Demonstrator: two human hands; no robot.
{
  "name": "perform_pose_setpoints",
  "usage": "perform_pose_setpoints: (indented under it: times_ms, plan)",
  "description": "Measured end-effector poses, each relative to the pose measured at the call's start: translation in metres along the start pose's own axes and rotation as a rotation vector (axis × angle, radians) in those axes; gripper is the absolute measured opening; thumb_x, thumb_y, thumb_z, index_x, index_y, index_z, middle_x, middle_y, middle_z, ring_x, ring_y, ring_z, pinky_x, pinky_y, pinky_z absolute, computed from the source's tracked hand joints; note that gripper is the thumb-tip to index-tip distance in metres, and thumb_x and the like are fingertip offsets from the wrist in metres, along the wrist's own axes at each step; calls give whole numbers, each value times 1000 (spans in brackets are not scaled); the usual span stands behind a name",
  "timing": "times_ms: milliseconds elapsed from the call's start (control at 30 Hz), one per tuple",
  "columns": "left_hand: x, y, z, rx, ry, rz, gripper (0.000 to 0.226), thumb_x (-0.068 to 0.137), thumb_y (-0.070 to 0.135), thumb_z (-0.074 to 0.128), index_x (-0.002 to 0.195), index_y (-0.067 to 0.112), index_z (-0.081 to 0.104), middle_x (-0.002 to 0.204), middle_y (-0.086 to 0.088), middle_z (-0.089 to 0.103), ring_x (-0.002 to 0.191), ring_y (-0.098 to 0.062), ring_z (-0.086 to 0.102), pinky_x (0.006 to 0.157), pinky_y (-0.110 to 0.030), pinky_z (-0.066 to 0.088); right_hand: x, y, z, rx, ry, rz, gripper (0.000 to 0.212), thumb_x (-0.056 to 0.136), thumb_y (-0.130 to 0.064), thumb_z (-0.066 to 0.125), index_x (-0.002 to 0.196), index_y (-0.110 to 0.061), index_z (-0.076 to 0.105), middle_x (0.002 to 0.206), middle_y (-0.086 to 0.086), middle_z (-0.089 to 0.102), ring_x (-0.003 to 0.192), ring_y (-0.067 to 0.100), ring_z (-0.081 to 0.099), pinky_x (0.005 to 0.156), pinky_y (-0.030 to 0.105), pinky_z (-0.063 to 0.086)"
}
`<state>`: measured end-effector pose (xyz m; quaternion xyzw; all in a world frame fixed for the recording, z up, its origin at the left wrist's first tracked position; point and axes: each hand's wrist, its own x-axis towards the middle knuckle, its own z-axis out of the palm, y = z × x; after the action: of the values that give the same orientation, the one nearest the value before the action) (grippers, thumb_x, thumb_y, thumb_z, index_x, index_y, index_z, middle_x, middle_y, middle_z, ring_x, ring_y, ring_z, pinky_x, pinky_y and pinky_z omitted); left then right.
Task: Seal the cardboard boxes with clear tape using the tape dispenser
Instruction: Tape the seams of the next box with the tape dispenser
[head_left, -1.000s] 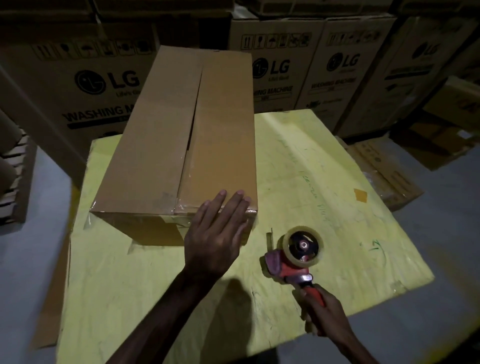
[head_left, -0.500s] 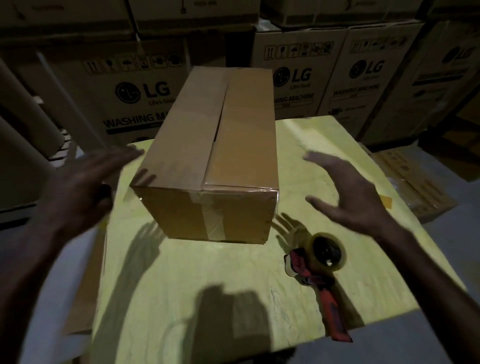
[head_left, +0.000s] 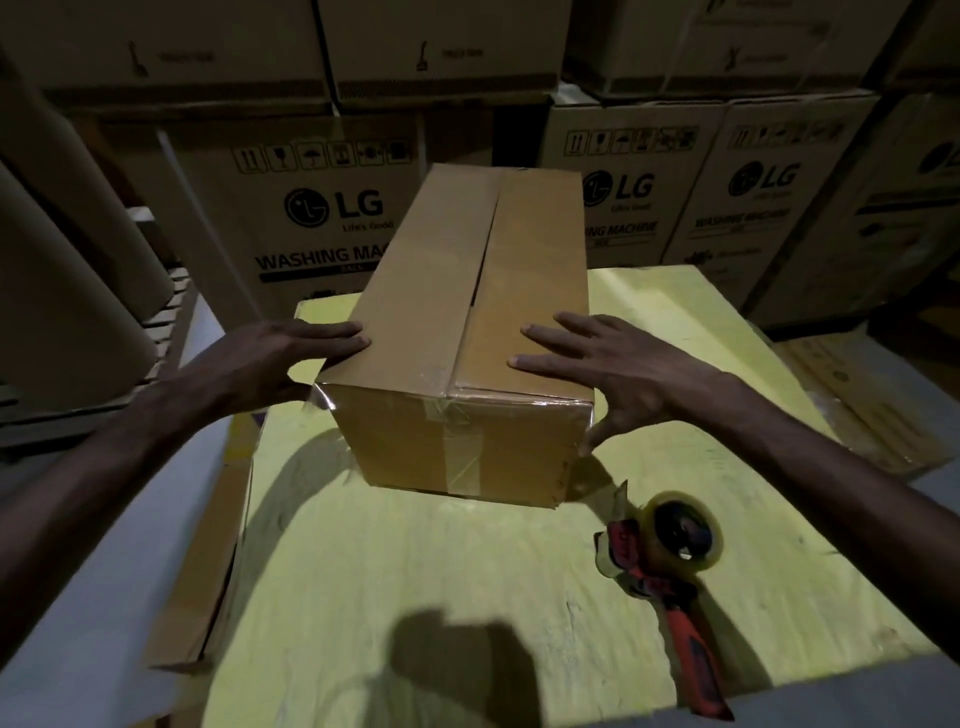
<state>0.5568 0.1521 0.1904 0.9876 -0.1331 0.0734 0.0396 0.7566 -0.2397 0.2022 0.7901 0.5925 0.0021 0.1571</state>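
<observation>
Dim storeroom walls of stacked cartons (head_left: 332, 208), printed with LG and "washing machine", close off the back, and in front of them stands a table (head_left: 415, 597) with a yellow top. We have the cardboard box (head_left: 467, 291) lying lengthwise on that table, one short end facing us.

Our hands are apart, one on each side of the box near its front end. Our left hand (head_left: 280, 358) lies against the upper left edge, fingers straight and their tips touching the top edge. Our right hand (head_left: 613, 369) rests flat on the right top flap with its fingers spread, and the thumb reaches down to the front right corner. Neither hand is curled round anything.

Clear tape (head_left: 462, 447) covers the near end of the top seam and runs down the front face, wrinkled and shiny. Farther back along the seam we see a dark gap between the two flaps.

Our tape dispenser (head_left: 660, 561) lies on the table to the right of the box and nearer to us, apart from both hands. Its roll (head_left: 685, 535) points away from us and its red handle (head_left: 696, 654) reaches to the table's near edge. Nothing lies between it and our right hand.

Thick cardboard tubes (head_left: 67, 260) lean at the far left. Flat cardboard (head_left: 208, 545) lies on the floor beside the table's left edge, and more flattened cartons (head_left: 857, 395) lie on the floor to the right. Our own shadow falls across the near part of the table.
</observation>
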Motion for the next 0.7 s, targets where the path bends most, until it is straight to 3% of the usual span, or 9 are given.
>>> perform_pose_setpoints:
  times_ms: [100,200,333,433,500,567,633,700]
  plan:
    - [5,-8,3,-60,-51,-12,105,67,39,92,157,36,38,163,16,32,112,-19,70,83,-30,52,5,-3,1,36,3,12,128,67,-86,68,153,-56,-22,170,-9,-20,158,34,-7,123,57,14]
    - [10,-6,7,-134,-62,-15,102,71,52,85,157,39,33,165,15,29,131,-12,53,98,-34,48,3,0,10,49,77,-4,124,68,-89,64,156,-54,-16,171,-9,-13,158,32,-4,123,58,18]
    - [16,-9,18,-99,-39,5,105,74,45,88,161,37,29,168,15,24,132,-19,56,95,-39,54,5,1,22,101,179,5,120,68,-92,60,160,-50,-4,172,-9,-5,159,28,1,122,52,16]
    - [12,-11,33,-169,17,-79,112,72,45,89,162,42,23,170,20,15,142,-14,42,103,-44,53,-5,-12,40,386,381,127,122,68,-75,79,163,-40,11,173,-10,3,157,19,13,117,52,37]
    - [8,-7,47,-232,106,-114,111,70,48,88,162,40,27,170,20,17,149,-17,37,108,-49,51,-15,-37,61,639,519,316,121,72,-61,85,163,-39,8,172,-14,0,154,13,18,107,52,50]
    - [5,0,58,-245,186,-112,109,68,52,87,161,37,32,170,18,21,149,-21,39,107,-52,51,-18,-61,80,710,612,393,109,82,-53,80,164,-34,11,173,-11,2,156,13,17,110,52,46]
    - [6,5,63,-255,226,-141,109,67,54,87,160,36,35,169,18,23,147,-22,42,107,-52,51,-17,-65,90,587,687,360,91,88,-52,75,160,-25,26,172,-1,16,157,20,18,119,58,33]
    - [10,12,62,-284,235,-175,110,64,56,88,160,38,36,168,18,25,147,-21,43,108,-52,51,-18,-54,84,551,709,349,83,86,-54,76,154,-22,40,167,0,31,156,21,23,120,58,32]
